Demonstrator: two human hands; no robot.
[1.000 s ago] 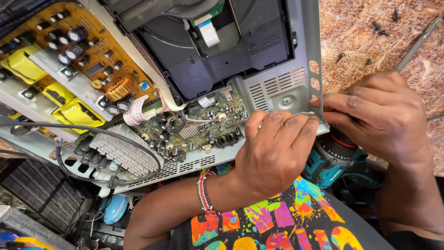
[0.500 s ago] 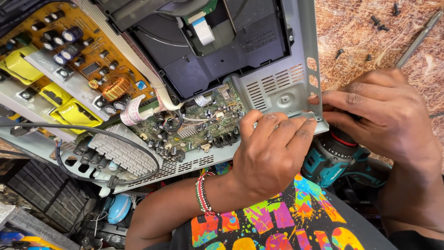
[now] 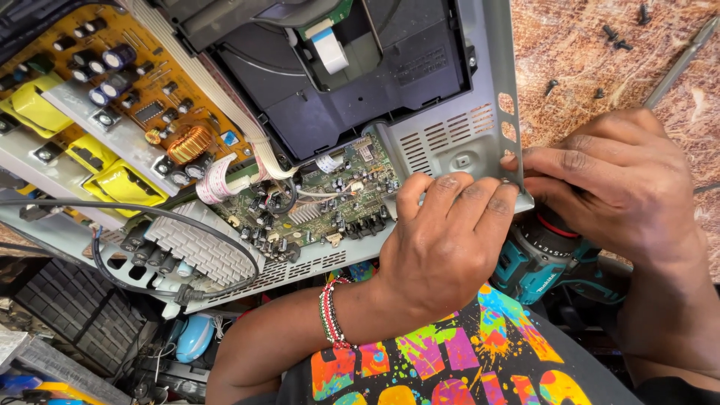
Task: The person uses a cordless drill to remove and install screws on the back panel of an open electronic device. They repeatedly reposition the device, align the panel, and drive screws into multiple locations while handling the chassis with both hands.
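An opened grey metal chassis (image 3: 480, 127) of an electronic device lies in front of me, with a green circuit board (image 3: 315, 202), an orange power board (image 3: 142, 105) and a black disc drive (image 3: 360, 82) inside. My left hand (image 3: 442, 240) rests flat on the chassis's near edge beside the green board, fingers together, with a beaded bracelet at the wrist. My right hand (image 3: 615, 187) grips the chassis's near right corner, fingertips pressed on the perforated side panel. A teal cordless drill (image 3: 540, 262) lies under both hands, on my lap.
A screwdriver (image 3: 679, 64) and several loose black screws (image 3: 615, 37) lie on the brown mottled surface at upper right. A black cable (image 3: 150, 225) loops over a white heat sink (image 3: 195, 244). Clutter and dark parts fill the lower left.
The chassis and both hands sit slightly lower and closer in view. My right hand's fingers have closed a little more on the corner. Grip is otherwise unchanged.
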